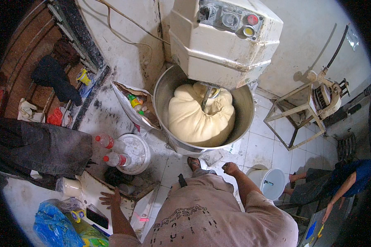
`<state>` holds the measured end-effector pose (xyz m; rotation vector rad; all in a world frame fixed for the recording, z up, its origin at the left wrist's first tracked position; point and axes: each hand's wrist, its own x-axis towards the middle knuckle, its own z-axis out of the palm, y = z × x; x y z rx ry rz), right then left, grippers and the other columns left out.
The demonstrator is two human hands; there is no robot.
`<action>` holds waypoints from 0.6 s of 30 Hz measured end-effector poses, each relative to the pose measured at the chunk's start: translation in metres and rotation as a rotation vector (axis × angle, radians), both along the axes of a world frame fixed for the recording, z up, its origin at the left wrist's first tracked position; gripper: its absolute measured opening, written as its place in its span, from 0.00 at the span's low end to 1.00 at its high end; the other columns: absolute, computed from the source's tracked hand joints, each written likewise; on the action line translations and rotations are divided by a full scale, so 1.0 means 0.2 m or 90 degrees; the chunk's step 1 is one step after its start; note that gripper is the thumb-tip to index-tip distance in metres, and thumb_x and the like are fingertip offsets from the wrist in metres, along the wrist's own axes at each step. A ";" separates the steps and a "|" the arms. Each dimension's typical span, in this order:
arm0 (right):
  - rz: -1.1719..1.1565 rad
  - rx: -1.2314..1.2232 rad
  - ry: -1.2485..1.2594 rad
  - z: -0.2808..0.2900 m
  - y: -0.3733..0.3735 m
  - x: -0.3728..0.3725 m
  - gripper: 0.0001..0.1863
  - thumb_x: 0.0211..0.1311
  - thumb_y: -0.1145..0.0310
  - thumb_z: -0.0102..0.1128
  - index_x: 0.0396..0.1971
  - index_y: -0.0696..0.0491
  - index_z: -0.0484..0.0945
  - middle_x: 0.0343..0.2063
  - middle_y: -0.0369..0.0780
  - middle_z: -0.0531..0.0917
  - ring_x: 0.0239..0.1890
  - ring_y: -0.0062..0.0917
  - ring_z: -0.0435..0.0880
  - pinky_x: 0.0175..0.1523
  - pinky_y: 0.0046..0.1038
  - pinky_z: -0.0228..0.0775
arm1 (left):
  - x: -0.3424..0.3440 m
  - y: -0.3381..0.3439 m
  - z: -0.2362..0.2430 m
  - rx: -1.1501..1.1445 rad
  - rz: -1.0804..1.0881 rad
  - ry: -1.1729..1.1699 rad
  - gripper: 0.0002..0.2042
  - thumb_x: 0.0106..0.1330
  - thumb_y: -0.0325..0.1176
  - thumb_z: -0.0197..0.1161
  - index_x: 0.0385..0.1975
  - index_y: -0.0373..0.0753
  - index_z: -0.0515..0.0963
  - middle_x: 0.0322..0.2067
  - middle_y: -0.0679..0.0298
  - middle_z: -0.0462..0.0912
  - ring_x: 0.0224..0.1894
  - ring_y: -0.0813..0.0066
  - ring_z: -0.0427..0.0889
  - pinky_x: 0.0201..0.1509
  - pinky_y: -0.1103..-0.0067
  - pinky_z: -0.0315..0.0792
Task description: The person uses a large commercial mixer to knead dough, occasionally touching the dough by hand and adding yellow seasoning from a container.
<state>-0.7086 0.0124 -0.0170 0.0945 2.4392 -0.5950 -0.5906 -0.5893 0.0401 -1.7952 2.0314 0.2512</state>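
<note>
A large pale mass of dough (198,121) fills much of the steel mixer bowl (244,119), bunched in folds around the metal hook (207,96). Over the bowl hangs the cream mixer head (226,49) with its knobs and buttons. My left hand (110,199) is open, its fingers spread over the edge of a white tabletop (92,193). Hanging near my right side, short of the bowl, my right hand (230,168) is closed; whatever its fingers hold, if anything, is hidden.
Two red-capped bottles (118,159) stand by a round white tub (138,154). An open sack (132,109) leans beside the bowl. To the right are a white bucket (270,183), a metal-framed machine (305,109) and another person (346,181). A phone (97,218) lies near my left arm.
</note>
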 end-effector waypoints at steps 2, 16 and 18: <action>0.011 0.004 0.001 -0.01 0.00 0.00 0.16 0.52 0.60 0.48 0.23 0.58 0.78 0.19 0.41 0.81 0.24 0.29 0.81 0.36 0.31 0.72 | 0.00 0.00 0.00 -0.003 0.002 0.004 0.53 0.47 0.71 0.47 0.61 0.48 0.22 0.62 0.51 0.17 0.63 0.43 0.22 0.58 0.44 0.36; -0.013 -0.007 -0.021 0.01 0.00 0.00 0.16 0.52 0.60 0.49 0.27 0.59 0.78 0.20 0.42 0.81 0.25 0.29 0.81 0.37 0.30 0.72 | 0.00 0.00 0.00 0.020 -0.007 0.028 0.53 0.46 0.71 0.48 0.61 0.48 0.23 0.62 0.50 0.17 0.63 0.41 0.21 0.57 0.42 0.35; -0.019 -0.012 -0.022 0.01 0.00 0.00 0.16 0.52 0.60 0.48 0.26 0.59 0.78 0.20 0.42 0.81 0.24 0.29 0.81 0.37 0.30 0.72 | 0.00 0.00 0.01 0.023 -0.012 0.027 0.53 0.47 0.71 0.47 0.61 0.48 0.23 0.62 0.50 0.18 0.63 0.41 0.22 0.57 0.42 0.36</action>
